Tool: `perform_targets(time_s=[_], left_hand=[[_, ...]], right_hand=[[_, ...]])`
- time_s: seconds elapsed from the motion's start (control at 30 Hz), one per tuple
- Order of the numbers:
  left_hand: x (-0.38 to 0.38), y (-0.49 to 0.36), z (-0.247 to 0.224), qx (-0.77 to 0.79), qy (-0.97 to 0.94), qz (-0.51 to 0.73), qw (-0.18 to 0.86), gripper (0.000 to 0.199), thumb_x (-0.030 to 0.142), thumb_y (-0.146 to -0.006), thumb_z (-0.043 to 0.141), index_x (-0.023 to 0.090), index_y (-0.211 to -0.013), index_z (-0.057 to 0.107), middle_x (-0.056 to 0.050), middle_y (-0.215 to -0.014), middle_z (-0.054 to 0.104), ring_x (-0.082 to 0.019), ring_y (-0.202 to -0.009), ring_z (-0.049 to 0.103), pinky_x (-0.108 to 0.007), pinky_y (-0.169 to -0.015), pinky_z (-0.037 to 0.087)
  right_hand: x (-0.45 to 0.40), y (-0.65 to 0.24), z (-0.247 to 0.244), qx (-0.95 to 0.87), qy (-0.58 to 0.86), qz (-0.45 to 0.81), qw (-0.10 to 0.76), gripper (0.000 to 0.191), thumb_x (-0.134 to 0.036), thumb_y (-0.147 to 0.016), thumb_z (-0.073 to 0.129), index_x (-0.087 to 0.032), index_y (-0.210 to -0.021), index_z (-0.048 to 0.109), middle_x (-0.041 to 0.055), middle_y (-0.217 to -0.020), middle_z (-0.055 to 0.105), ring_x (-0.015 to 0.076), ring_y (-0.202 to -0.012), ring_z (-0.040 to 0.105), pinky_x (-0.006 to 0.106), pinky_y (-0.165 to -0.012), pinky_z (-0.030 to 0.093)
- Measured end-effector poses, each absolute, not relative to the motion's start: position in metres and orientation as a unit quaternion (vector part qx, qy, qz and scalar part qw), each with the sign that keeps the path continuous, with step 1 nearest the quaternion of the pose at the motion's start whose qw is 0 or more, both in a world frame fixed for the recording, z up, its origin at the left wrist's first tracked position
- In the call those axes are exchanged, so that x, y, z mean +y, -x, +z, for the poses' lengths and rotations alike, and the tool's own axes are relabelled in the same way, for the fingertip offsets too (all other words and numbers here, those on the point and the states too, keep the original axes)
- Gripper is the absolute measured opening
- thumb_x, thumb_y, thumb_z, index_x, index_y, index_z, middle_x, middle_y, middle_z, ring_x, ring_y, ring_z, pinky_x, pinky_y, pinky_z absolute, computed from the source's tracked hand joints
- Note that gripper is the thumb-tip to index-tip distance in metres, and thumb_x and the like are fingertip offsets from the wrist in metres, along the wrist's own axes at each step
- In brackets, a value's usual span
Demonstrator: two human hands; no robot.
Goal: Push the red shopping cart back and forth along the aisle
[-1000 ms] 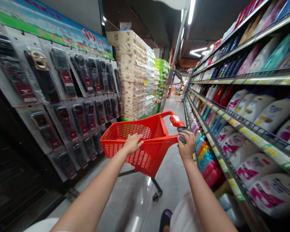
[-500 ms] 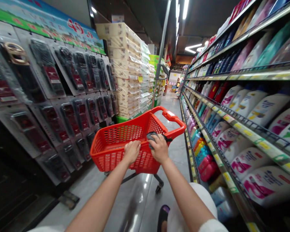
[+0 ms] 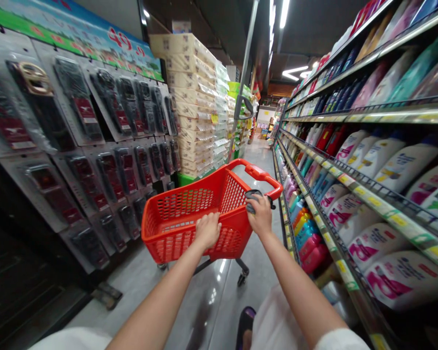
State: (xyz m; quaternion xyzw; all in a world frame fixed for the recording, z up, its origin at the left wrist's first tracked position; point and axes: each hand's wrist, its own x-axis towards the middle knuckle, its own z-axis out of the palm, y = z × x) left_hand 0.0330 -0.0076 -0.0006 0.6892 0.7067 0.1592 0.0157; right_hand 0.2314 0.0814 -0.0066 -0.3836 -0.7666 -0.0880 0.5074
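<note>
A red plastic shopping cart (image 3: 190,231) stands before me, its basket showing nothing inside and its handle toward the far right. My left hand (image 3: 208,230) is closed over the basket's near rim, around its middle. Farther right, my right hand (image 3: 260,215) presses a dark grey cloth (image 3: 251,199) against the rim close to where the handle joins. Part of the cloth sticks out past the fingers, and its underside is hidden by the hand.
Belts in packaging (image 3: 82,104) hang on a display at left. Behind the cart are stacked cream packs (image 3: 190,97) and a slanted metal pole (image 3: 243,73). Shelves of bottles (image 3: 397,160) line the right side. A grey tiled floor (image 3: 257,158) runs down the aisle.
My right hand has slid right along the rim with the cloth, toward the handle. My left hand keeps its hold on the rim, a little farther right in view.
</note>
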Motion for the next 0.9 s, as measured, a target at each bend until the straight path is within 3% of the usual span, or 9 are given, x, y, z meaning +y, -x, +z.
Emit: perform_targets(time_s=[0.13, 0.2, 0.3, 0.4, 0.53, 0.63, 0.73, 0.83, 0.9], left_hand=[[-0.024, -0.040, -0.001, 0.711, -0.686, 0.155, -0.001, 0.037, 0.015, -0.092, 0.035, 0.016, -0.122, 0.056, -0.014, -0.118, 0.065, -0.029, -0.110, 0.059, -0.043, -0.092, 0.042], [-0.031, -0.033, 0.002, 0.700, -0.699, 0.143, 0.022, 0.038, 0.014, -0.092, 0.035, 0.018, -0.121, 0.057, -0.014, -0.116, 0.067, -0.027, -0.108, 0.062, -0.040, -0.090, 0.044], [-0.037, -0.014, 0.009, 0.681, -0.721, 0.099, 0.080, 0.029, 0.029, -0.091, 0.044, 0.021, -0.109, 0.065, -0.013, -0.107, 0.071, -0.028, -0.100, 0.066, -0.038, -0.086, 0.047], [-0.041, -0.003, 0.009, 0.629, -0.744, 0.089, 0.208, 0.031, 0.044, -0.086, 0.051, 0.020, -0.092, 0.069, -0.010, -0.095, 0.073, -0.029, -0.090, 0.067, -0.037, -0.079, 0.049], [-0.042, -0.016, -0.009, 0.558, -0.676, 0.218, 0.428, 0.027, 0.026, -0.077, 0.050, 0.016, -0.095, 0.068, -0.003, -0.090, 0.072, -0.023, -0.082, 0.065, -0.033, -0.076, 0.050], [-0.043, -0.035, -0.023, 0.533, -0.621, 0.319, 0.478, 0.053, 0.011, -0.062, 0.048, 0.012, -0.112, 0.065, -0.004, -0.100, 0.072, -0.022, -0.088, 0.064, -0.037, -0.087, 0.049], [-0.047, -0.050, -0.030, 0.473, -0.616, 0.397, 0.489, 0.078, 0.007, -0.055, 0.044, 0.014, -0.132, 0.056, -0.005, -0.123, 0.067, -0.024, -0.110, 0.060, -0.044, -0.107, 0.039], [-0.051, -0.063, -0.032, 0.448, -0.635, 0.428, 0.462, 0.084, 0.005, -0.056, 0.042, 0.018, -0.139, 0.051, -0.002, -0.143, 0.053, -0.023, -0.137, 0.041, -0.043, -0.120, 0.020], [-0.052, -0.071, -0.035, 0.462, -0.632, 0.435, 0.444, 0.085, 0.005, -0.059, 0.041, 0.017, -0.143, 0.047, -0.002, -0.149, 0.046, -0.022, -0.144, 0.029, -0.042, -0.122, 0.012]], right_hand=[[0.069, -0.237, -0.014, -0.854, 0.281, -0.066, 0.432, 0.039, -0.009, -0.075, 0.056, -0.023, -0.109, 0.069, 0.0067, -0.131, 0.058, 0.0278, -0.129, 0.043, 0.052, -0.112, 0.032], [0.077, -0.246, -0.009, -0.841, 0.291, -0.055, 0.453, 0.037, -0.010, -0.077, 0.054, -0.023, -0.108, 0.069, 0.0072, -0.128, 0.060, 0.0259, -0.124, 0.049, 0.051, -0.110, 0.035], [0.087, -0.244, -0.005, -0.779, 0.352, -0.041, 0.517, 0.028, -0.014, -0.080, 0.054, -0.021, -0.103, 0.070, 0.0088, -0.119, 0.063, 0.0244, -0.115, 0.053, 0.052, -0.109, 0.036], [0.075, -0.221, -0.015, -0.774, 0.362, -0.022, 0.519, 0.024, -0.015, -0.081, 0.055, -0.021, -0.100, 0.070, 0.0086, -0.115, 0.065, 0.0250, -0.114, 0.053, 0.054, -0.111, 0.031], [0.036, -0.195, -0.037, -0.826, 0.308, 0.035, 0.471, 0.027, -0.013, -0.081, 0.056, -0.021, -0.103, 0.068, 0.0067, -0.115, 0.065, 0.0238, -0.116, 0.053, 0.053, -0.114, 0.026], [0.024, -0.200, -0.041, -0.858, 0.270, 0.061, 0.433, 0.030, -0.013, -0.081, 0.055, -0.023, -0.107, 0.067, 0.0064, -0.121, 0.063, 0.0230, -0.119, 0.052, 0.051, -0.114, 0.028], [0.043, -0.219, -0.028, -0.873, 0.281, 0.052, 0.395, 0.034, -0.011, -0.079, 0.053, -0.023, -0.107, 0.068, 0.0063, -0.123, 0.063, 0.0230, -0.121, 0.051, 0.051, -0.114, 0.027], [0.079, -0.230, -0.009, -0.839, 0.373, 0.028, 0.394, 0.037, -0.009, -0.075, 0.051, -0.021, -0.106, 0.070, 0.0077, -0.130, 0.060, 0.0244, -0.127, 0.047, 0.049, -0.114, 0.029], [0.095, -0.229, 0.001, -0.801, 0.449, 0.023, 0.396, 0.042, -0.008, -0.074, 0.050, -0.020, -0.109, 0.070, 0.0076, -0.139, 0.053, 0.0256, -0.133, 0.041, 0.046, -0.114, 0.031]])
